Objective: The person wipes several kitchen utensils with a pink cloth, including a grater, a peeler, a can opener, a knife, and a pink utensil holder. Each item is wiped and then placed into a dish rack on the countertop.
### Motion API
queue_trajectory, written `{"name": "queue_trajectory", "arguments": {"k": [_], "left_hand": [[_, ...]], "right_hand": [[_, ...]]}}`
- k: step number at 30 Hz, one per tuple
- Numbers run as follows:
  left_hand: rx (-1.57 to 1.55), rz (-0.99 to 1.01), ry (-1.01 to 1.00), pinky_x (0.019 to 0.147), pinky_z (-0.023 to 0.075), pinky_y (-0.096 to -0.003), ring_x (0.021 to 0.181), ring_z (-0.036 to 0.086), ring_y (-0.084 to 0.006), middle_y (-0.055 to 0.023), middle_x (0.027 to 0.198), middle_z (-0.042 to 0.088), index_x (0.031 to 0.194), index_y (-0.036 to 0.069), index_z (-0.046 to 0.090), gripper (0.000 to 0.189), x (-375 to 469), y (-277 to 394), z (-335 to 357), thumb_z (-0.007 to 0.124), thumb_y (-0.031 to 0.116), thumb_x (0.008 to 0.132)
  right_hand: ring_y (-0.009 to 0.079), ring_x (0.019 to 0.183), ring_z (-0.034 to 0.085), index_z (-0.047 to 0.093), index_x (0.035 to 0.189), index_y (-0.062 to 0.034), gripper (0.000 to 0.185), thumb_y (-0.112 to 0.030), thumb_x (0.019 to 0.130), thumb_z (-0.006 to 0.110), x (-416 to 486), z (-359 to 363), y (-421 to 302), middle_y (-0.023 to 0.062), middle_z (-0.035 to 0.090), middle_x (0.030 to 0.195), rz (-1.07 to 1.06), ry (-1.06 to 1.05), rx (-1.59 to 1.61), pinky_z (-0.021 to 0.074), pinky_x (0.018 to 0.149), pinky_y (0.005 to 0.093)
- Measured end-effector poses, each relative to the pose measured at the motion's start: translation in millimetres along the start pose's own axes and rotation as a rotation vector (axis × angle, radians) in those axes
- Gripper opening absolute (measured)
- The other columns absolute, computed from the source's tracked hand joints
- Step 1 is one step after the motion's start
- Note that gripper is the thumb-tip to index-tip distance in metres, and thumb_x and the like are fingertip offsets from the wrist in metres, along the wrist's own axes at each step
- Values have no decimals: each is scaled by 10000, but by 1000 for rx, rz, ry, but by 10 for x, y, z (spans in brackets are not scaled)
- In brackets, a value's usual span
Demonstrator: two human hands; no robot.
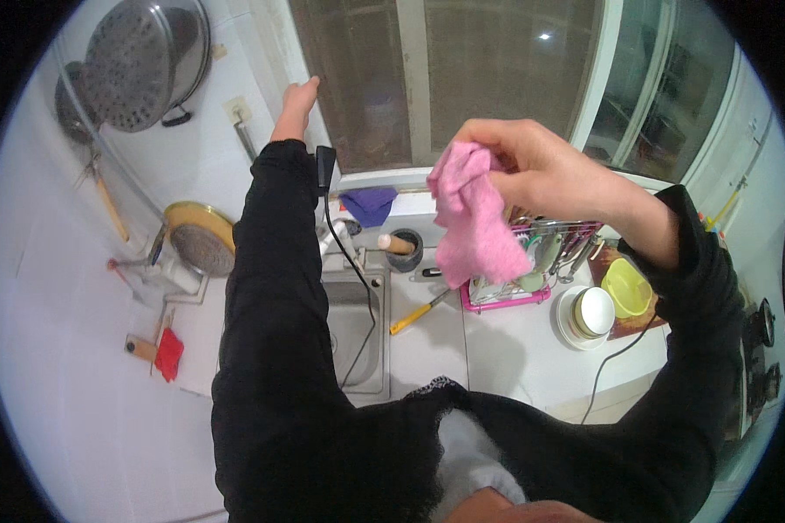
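Observation:
A crumpled pink cloth [477,229] hangs from my right hand [530,163], pinched between the thumb and fingers in front of the sliding window [510,72]. My left arm stretches far forward. At its end, my left hand [297,108] is at the left edge of the window frame [311,91]; whether it touches the frame is unclear, and its fingers are mostly hidden. A black device with a cable [325,170] sits at my left sleeve. Below the window, a folded purple cloth [369,206] drapes over the sill.
A steel sink [383,353] lies below my left arm. Along the counter are a stone mortar with pestle [405,255], a yellow-handled tool [411,319], a pink-edged dish rack [507,303], stacked bowls [592,314] and a yellow-green basin [627,287]. Steamer pans [131,65] hang at left.

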State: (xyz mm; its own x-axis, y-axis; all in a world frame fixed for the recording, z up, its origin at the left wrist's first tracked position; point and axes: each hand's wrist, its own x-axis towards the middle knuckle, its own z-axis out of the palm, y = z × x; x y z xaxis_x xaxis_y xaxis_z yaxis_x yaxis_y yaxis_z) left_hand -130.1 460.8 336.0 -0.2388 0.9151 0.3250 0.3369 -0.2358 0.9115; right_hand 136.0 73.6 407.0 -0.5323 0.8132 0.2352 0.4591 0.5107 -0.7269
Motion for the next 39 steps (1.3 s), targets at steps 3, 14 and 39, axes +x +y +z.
{"name": "queue_trajectory", "arguments": {"k": [3,14,39], "left_hand": [[-46,59,23,1033,408,-416,1264,517,-396,-303,1326,543,1285,-140,514,721,219,-361,79,696,368,807],[210,246,125,1068,382,-442,1256,501,-420,-325,1304,539,1279,-131,514,737,615,-1042,262,761,329,758],[-70,343,-544,888,472,-349,1076,630,-236,-183,1161,666,1259,-32,577,527,-429,-127,1500,683,256,832]], "right_hand": [[97,742,535,598,1075,11,215,-5,868,542,143,62,25,51,629,838,15,17,-18,466,677,273],[60,836,537,602,1130,-23,228,-60,908,637,-331,307,639,0,605,949,144,159,212,479,757,251],[47,893,552,590,1127,-9,255,11,873,590,-111,853,1060,-4,616,972,265,293,591,467,802,231]]}}
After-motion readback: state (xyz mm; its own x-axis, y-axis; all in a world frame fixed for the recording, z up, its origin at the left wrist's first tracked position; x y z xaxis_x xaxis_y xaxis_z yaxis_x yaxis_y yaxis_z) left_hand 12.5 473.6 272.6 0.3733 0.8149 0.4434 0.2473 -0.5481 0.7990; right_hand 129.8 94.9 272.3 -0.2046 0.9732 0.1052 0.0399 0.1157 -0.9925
